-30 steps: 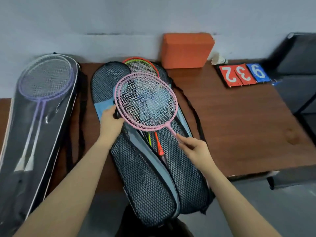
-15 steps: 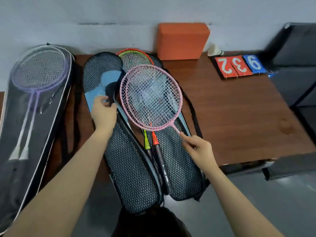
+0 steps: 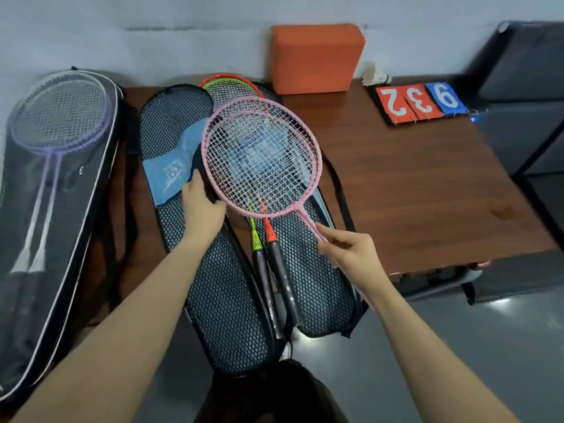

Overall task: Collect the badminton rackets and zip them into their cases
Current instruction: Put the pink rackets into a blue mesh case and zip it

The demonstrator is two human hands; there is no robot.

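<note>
A pair of pink rackets (image 3: 263, 157) is held by the shaft in the right hand (image 3: 351, 251), fingers (image 3: 331, 238) pinched round the thin pink stem, the heads hovering over an open mesh case (image 3: 317, 288) on a brown worktop (image 3: 412, 184). The case's folded-back lid (image 3: 219, 288) is pressed down by the left hand (image 3: 203, 212); whether its fingers curl under the lid's edge cannot be told, as the pink frame hides them. Inside the open case, a green racket (image 3: 255, 239) and an orange racket (image 3: 270, 233) are seen lying side by side, black grips toward the camera. Two purple rackets (image 3: 59, 117) are already enclosed in a clear-fronted case (image 3: 61, 239) at far left. An orange block (image 3: 317, 58), a shuttlecock (image 3: 375, 77) and flip score cards (image 3: 421, 102) (reading upside down) are set along the wall.
</note>
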